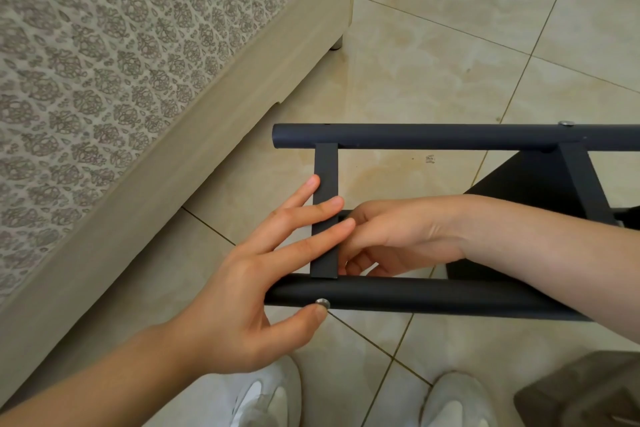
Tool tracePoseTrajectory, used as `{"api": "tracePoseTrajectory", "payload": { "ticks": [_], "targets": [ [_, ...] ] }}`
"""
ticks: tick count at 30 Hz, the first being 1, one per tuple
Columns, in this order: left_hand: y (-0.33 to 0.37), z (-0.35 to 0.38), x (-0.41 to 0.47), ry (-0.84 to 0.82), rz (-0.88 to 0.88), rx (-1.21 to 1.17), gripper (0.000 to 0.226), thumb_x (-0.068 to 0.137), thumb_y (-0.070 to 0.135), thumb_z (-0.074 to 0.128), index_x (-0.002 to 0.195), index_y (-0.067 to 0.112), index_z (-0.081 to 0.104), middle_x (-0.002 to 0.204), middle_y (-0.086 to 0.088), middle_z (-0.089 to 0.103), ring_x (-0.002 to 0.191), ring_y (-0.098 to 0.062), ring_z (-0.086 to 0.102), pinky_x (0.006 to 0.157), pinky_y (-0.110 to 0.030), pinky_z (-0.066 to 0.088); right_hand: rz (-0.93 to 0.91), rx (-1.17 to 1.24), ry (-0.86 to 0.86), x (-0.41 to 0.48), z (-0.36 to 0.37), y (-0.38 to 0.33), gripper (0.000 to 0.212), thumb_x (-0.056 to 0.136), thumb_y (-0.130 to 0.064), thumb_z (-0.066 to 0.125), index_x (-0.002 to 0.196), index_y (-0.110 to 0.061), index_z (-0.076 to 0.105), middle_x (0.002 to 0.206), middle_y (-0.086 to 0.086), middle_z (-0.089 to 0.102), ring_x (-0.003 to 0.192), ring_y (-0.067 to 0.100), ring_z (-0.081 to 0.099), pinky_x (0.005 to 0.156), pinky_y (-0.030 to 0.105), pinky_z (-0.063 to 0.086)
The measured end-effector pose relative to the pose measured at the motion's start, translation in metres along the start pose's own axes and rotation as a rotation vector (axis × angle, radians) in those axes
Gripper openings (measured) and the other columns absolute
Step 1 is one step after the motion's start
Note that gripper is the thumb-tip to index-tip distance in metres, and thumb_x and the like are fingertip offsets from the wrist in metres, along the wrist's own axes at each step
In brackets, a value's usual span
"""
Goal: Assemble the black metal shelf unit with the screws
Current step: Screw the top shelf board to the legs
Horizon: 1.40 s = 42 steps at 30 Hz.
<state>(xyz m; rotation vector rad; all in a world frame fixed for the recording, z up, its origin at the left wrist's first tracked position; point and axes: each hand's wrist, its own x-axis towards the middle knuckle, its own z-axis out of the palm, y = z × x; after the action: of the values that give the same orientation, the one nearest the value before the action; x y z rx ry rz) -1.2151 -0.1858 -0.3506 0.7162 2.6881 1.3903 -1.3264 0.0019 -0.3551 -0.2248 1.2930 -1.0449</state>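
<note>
Head view: the left grip (242, 295) is released, its fingers (311, 215) straight and spread, three of them lying across the flat crossbar (325, 163) of the black metal shelf unit (450, 137). Its thumb (308, 317) touches the silver screw (322, 303) that sits in the near tube (433, 298), at 5 o'clock from the palm. The right grip (398, 236) comes in from 3 o'clock, its forearm crossing over the near tube. Its fingers are curled and tucked against the far side of the crossbar, meeting the left fingertips there. I cannot tell whether it is grasping anything, since the crossbar and its own knuckles hide the fingertips.

The shelf unit lies on its side on the floor (450, 45), filling the picture from centre towards 3 o'clock. The near tube and the far tube (381, 137) run parallel from left to right, joined by the crossbar near their left ends. A second crossbar (581, 184) joins them at 3 o'clock, with a second screw (566, 123) in the far tube just above it. A dark panel (512, 177) shows between the tubes there.

A bed (104, 62) with patterned fabric fills 9 to 12 o'clock. White shoes (266, 395) stand at 6 o'clock, and a brown object (581, 388) lies at 5 o'clock.
</note>
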Motion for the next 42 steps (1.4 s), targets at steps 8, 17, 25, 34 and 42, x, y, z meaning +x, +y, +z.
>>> {"api": "tracePoseTrajectory", "payload": {
  "ticks": [8, 17, 25, 34, 42],
  "targets": [
    [0.0004, 0.0000, 0.0007, 0.000, 0.002, -0.002, 0.063, 0.084, 0.022, 0.060, 0.146, 0.013, 0.046, 0.158, -0.001, 0.040, 0.156, -0.026, 0.016, 0.123, -0.031, 0.021, 0.001, -0.028, 0.025, -0.0038, 0.0026, -0.0025, 0.029, 0.098, -0.006, 0.053, 0.122, 0.008, 0.059, 0.105, 0.015, 0.063, 0.094, 0.024, 0.057, 0.083, 0.032, 0.049],
    [-0.0007, 0.0002, -0.0004, 0.001, -0.001, 0.009, 0.065, 0.084, 0.023, 0.060, 0.147, 0.012, 0.046, 0.159, 0.001, 0.040, 0.156, -0.027, 0.016, 0.124, -0.033, 0.020, 0.007, -0.006, 0.007, -0.0054, 0.0047, -0.0038, 0.033, 0.100, -0.006, 0.051, 0.128, 0.010, 0.054, 0.113, 0.017, 0.060, 0.099, 0.025, 0.057, 0.094, 0.040, 0.048],
    [0.0000, -0.0001, 0.0009, 0.003, -0.002, 0.011, 0.064, 0.084, 0.024, 0.060, 0.146, 0.012, 0.047, 0.158, 0.000, 0.040, 0.156, -0.027, 0.017, 0.124, -0.033, 0.021, 0.017, 0.009, 0.051, -0.0039, 0.0032, -0.0049, 0.034, 0.099, -0.006, 0.052, 0.129, 0.009, 0.053, 0.109, 0.016, 0.061, 0.094, 0.024, 0.057, 0.086, 0.036, 0.051],
    [-0.0002, 0.0000, 0.0008, 0.000, -0.002, 0.015, 0.064, 0.084, 0.024, 0.060, 0.146, 0.015, 0.046, 0.158, 0.000, 0.040, 0.156, -0.027, 0.017, 0.123, -0.033, 0.021, 0.013, -0.064, 0.056, -0.0040, 0.0025, -0.0038, 0.032, 0.098, -0.012, 0.056, 0.121, 0.009, 0.059, 0.096, 0.010, 0.064, 0.087, 0.020, 0.059, 0.083, 0.034, 0.051],
    [0.0005, 0.0001, 0.0015, 0.001, -0.006, 0.009, 0.063, 0.084, 0.023, 0.060, 0.145, 0.013, 0.047, 0.157, -0.002, 0.040, 0.156, -0.027, 0.016, 0.124, -0.033, 0.021, 0.008, -0.116, 0.086, -0.0038, 0.0031, -0.0040, 0.023, 0.096, -0.018, 0.060, 0.108, -0.001, 0.070, 0.076, 0.000, 0.065, 0.083, 0.017, 0.058, 0.075, 0.025, 0.052]
  ]
}}
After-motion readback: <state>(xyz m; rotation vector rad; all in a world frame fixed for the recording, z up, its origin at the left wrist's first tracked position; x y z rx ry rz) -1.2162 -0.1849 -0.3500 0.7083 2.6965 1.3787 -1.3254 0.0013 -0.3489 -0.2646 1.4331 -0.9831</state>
